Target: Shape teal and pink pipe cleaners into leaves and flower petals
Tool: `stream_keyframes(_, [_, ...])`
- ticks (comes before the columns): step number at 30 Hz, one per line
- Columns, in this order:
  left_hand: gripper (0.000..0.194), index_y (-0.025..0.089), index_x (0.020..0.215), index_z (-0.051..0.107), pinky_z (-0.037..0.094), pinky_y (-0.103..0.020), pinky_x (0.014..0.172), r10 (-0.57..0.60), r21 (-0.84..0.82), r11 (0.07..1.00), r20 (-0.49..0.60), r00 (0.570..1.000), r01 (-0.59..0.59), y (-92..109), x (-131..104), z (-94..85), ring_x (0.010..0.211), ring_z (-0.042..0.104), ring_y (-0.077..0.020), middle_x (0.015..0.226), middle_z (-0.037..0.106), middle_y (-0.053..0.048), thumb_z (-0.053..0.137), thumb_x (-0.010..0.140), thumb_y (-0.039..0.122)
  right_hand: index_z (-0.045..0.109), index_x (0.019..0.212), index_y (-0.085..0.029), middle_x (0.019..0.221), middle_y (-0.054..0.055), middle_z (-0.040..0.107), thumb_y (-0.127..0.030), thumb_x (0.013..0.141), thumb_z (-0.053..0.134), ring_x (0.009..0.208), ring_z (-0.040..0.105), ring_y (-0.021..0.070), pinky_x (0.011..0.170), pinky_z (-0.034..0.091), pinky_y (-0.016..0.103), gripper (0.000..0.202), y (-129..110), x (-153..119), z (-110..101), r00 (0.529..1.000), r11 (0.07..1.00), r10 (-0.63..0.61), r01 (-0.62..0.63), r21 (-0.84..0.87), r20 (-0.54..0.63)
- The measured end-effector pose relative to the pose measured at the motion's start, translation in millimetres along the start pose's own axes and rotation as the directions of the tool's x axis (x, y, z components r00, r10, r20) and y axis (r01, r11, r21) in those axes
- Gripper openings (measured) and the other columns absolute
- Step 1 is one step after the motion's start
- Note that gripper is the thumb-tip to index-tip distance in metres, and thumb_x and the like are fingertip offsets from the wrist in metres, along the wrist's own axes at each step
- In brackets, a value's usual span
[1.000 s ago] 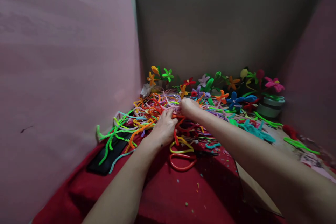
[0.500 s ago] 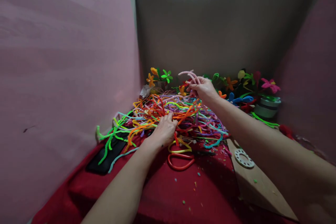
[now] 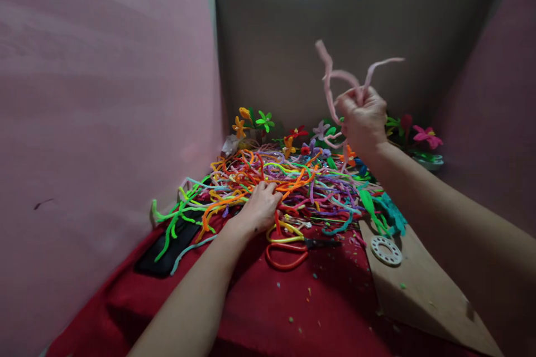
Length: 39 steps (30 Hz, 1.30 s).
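Stems point(image 3: 328, 90), fuzzy pink, gripped aloft in right hand point(image 3: 365, 121), left hand point(image 3: 260, 206) on colourful pile point(image 3: 293, 181), grip unclear

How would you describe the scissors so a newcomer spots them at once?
On the red cloth, find the near edge of the tangled pile of fuzzy stems. There, just right of the left hand, lie the scissors, dark blades pointing right. Smooth handle loops, one yellow, one red, set them apart from the stems.

**Dim Light, Soft Shadows**

The pink left wall point(image 3: 104, 122) catches most light; the grey back wall point(image 3: 285, 33) sinks into shade. Dark shadows cross the red cloth point(image 3: 268, 307). The pink stems point(image 3: 329, 81) in the right hand point(image 3: 365, 120) look blurred; wide-angle distortion stretches the edges.
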State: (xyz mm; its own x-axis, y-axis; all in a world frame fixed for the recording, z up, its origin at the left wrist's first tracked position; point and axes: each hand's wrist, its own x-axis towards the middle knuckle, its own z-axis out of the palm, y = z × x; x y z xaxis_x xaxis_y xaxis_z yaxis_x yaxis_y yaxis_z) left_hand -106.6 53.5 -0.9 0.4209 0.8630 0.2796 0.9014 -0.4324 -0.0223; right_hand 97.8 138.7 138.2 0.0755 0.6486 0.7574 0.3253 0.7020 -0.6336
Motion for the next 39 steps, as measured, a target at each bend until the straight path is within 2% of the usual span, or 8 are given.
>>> stream_keyframes(3, [0.022, 0.016, 0.088, 0.063, 0.037, -0.043, 0.090, 0.005, -0.012, 1.000, 0.000, 1.000, -0.005, 0.3, 0.9, 0.9, 0.105, 0.039, -0.0294, 0.104, 0.054, -0.013, 0.061, 0.070, 0.029, 0.055, 0.071, -0.013, 0.057, -0.003, 0.047, -0.015, 0.066, 0.058, 0.044, 0.039, 0.0049, 0.042, 0.032, 0.020, 0.006, 1.0, -21.2, 8.6, 0.967, 0.980, 0.199, -0.197, -0.030, 0.158])
stream_keyframes(5, [0.024, 0.016, 0.088, 0.063, 0.036, -0.043, 0.091, 0.006, -0.017, 1.000, 0.006, 1.000, -0.006, 0.5, 0.8, 2.4, 0.105, 0.040, -0.0293, 0.105, 0.054, -0.013, 0.063, 0.068, 0.028, 0.061, 0.066, -0.012, 0.049, -0.003, 0.047, -0.018, 0.064, 0.059, 0.040, 0.040, 0.0065, 0.040, 0.032, 0.021, 0.007, 3.3, -35.1, 19.8, 0.853, 0.941, 0.322, -0.238, -0.242, 0.410])
stream_keyframes(7, [0.030, 0.016, 0.096, 0.062, 0.037, -0.042, 0.089, 0.008, -0.019, 1.000, 0.016, 1.000, -0.008, 0.2, 0.4, 4.1, 0.102, 0.043, -0.0281, 0.108, 0.053, -0.013, 0.062, 0.067, 0.027, 0.066, 0.069, -0.012, 0.041, -0.004, 0.044, -0.024, 0.066, 0.059, 0.037, 0.040, 0.0080, 0.038, 0.031, 0.021, 0.014, 6.9, -45.3, 33.4, 0.698, 0.860, 0.455, -0.184, -0.475, 0.552])
stream_keyframes(10, [0.038, 0.018, 0.107, 0.059, 0.040, -0.040, 0.085, 0.001, -0.039, 0.999, 0.049, 0.999, 0.001, -0.7, 0.5, 6.0, 0.098, 0.048, -0.0266, 0.107, 0.054, -0.012, 0.058, 0.070, 0.025, 0.070, 0.079, -0.015, 0.052, -0.002, 0.056, -0.022, 0.065, 0.058, 0.044, 0.049, 0.0084, 0.043, 0.035, 0.019, 0.019, 15.1, -54.3, 55.8, 0.616, 0.822, 0.444, 0.008, -0.569, 0.650])
stream_keyframes(16, [0.046, 0.018, 0.118, 0.054, 0.036, -0.045, 0.092, -0.033, -0.080, 0.996, 0.056, 0.998, 0.038, 1.8, 1.9, 8.2, 0.108, 0.045, -0.0307, 0.118, 0.050, -0.015, 0.052, 0.072, 0.019, 0.070, 0.083, -0.011, 0.088, 0.016, 0.068, -0.019, 0.061, 0.064, 0.082, 0.063, 0.0247, 0.063, 0.044, 0.026, 0.025, 35.1, -70.4, 94.7, 0.678, 0.738, 0.430, 0.116, -0.664, 0.596])
stream_keyframes(21, [0.047, 0.018, 0.120, 0.051, 0.028, -0.047, 0.100, -0.099, -0.167, 0.981, 0.007, 0.995, 0.099, 4.9, 1.2, 9.6, 0.119, 0.040, -0.0310, 0.128, 0.044, -0.014, 0.049, 0.074, 0.017, 0.070, 0.085, -0.012, 0.096, 0.020, 0.067, -0.016, 0.067, 0.059, 0.094, 0.062, 0.0270, 0.077, 0.044, 0.031, 0.022, 41.1, -82.2, 103.4, 0.709, 0.730, 0.393, 0.146, -0.667, 0.586])
stream_keyframes(31, [0.040, 0.016, 0.110, 0.057, 0.029, -0.049, 0.100, -0.056, -0.117, 0.991, 0.040, 0.998, 0.060, 0.5, -1.6, 12.3, 0.125, 0.034, -0.0320, 0.137, 0.038, -0.014, 0.054, 0.070, 0.015, 0.066, 0.084, -0.011, 0.074, 0.004, 0.066, -0.014, 0.070, 0.047, 0.070, 0.059, 0.0127, 0.062, 0.043, 0.019, 0.023, 53.7, -60.7, 81.5, 0.752, 0.942, 0.241, -0.030, -0.334, 0.613])
stream_keyframes(39, [0.035, 0.014, 0.103, 0.062, 0.031, -0.047, 0.100, -0.069, -0.051, 0.996, 0.066, 0.995, 0.072, 2.3, 1.7, 8.1, 0.120, 0.036, -0.0323, 0.133, 0.042, -0.016, 0.055, 0.069, 0.018, 0.062, 0.065, -0.011, 0.058, -0.001, 0.059, -0.011, 0.061, 0.052, 0.056, 0.053, 0.0098, 0.057, 0.043, 0.019, 0.011, 48.4, -58.3, 76.3, 0.769, 0.976, 0.215, -0.159, -0.146, 0.602])
